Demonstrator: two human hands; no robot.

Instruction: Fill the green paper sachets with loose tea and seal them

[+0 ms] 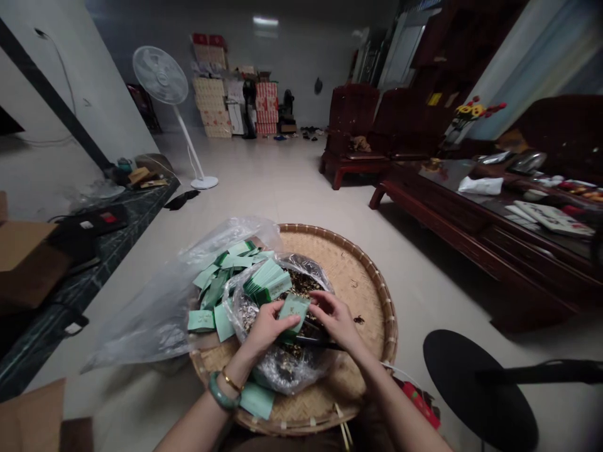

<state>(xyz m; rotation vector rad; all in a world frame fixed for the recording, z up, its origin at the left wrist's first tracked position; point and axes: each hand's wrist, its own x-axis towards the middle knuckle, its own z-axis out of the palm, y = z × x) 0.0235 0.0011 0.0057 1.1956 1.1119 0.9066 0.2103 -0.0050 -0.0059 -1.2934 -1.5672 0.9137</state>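
From afar, I have my left hand point(267, 325) pinching 1 green packet point(294, 308) over the plastic bag point(286, 376), my right hand point(337, 320) beside it, grip unclear; a loosened pinch could drop it.

Front and centre, a tray point(365, 276); on it, a bag point(282, 370), with packets point(215, 290) heaped to the left; over the bag, left hand point(268, 328) and right hand point(338, 321) at one packet point(294, 307). Left, a ledge point(134, 220); right, a table point(438, 216); beyond, fan point(162, 76) left, chairs point(351, 107) right.
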